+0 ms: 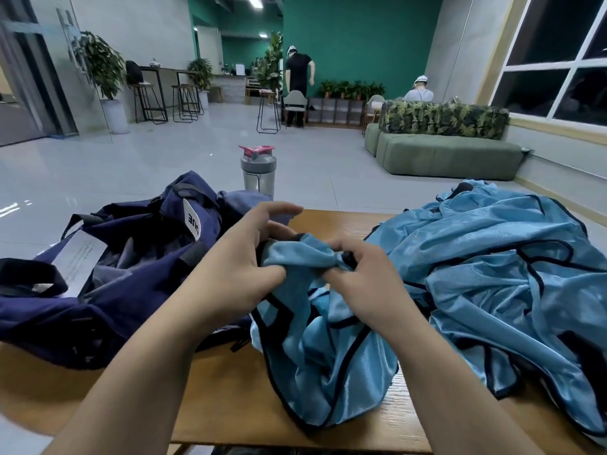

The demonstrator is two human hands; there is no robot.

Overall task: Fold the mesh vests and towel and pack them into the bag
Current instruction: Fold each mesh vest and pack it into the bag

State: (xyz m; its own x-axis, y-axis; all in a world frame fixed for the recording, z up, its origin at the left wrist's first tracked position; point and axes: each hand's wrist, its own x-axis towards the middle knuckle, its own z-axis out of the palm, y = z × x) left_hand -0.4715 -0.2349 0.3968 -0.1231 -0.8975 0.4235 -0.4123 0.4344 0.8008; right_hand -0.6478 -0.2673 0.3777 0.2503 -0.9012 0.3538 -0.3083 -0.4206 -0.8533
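Observation:
A light-blue mesh vest [322,362] with black trim hangs crumpled over the wooden table [230,405] in front of me. My left hand [239,267] pinches its top edge on the left, and my right hand [364,287] grips the same bunched edge on the right. To the right, a heap of more blue mesh vests [499,274] covers the table. An open navy duffel bag [108,284] lies on the left, touching my left forearm. I cannot make out a towel.
A grey shaker bottle [258,172] with a pink lid stands behind the bag at the table's far edge. Beyond lie a tiled floor, a green sofa [450,156], bar stools [184,103] and two people at the back.

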